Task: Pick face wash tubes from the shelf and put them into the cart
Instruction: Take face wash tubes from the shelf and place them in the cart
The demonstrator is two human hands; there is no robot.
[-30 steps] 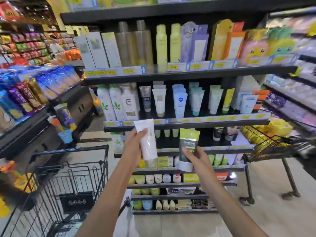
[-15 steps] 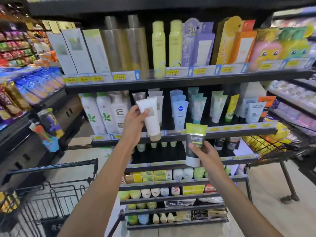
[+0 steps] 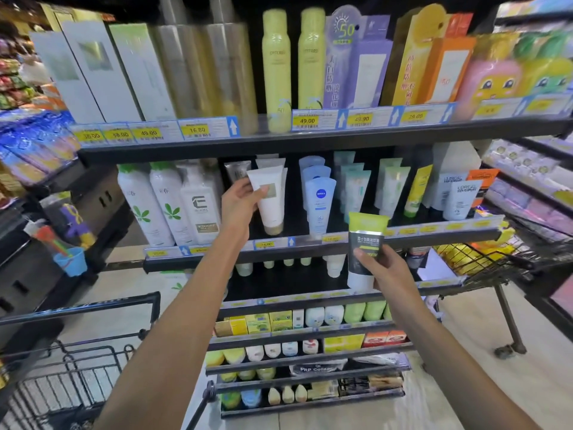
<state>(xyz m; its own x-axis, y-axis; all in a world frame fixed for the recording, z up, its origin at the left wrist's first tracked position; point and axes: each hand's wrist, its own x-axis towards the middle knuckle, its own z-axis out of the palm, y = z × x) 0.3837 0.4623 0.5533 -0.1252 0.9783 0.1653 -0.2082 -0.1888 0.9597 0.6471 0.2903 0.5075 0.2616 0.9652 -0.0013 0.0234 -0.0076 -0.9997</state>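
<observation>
Our left hand (image 3: 240, 201) grips a white tube (image 3: 269, 200), thumb across its front and fingers curled behind, holding it cap-down at the level of the middle shelf (image 3: 341, 243), just in front of the row of like tubes there. Our right hand (image 3: 386, 268) pinches a dark tube (image 3: 366, 249) with a lime top, thumb on its label and fingers wrapped round the back, cap-down and lower, in front of the shelf edge and clear of it.

Beside the white tube stand blue tubes (image 3: 319, 197), then pale green ones farther right. The cart (image 3: 77, 367) sits low to our left, well apart from both hands; only its handle and part of the basket show, and we cannot see any tube inside that part.

We judge the picking done for these two tubes, but neither is in the cart yet. What is left is to carry both down and left over the basket and let go; many more tubes are on the shelf.
</observation>
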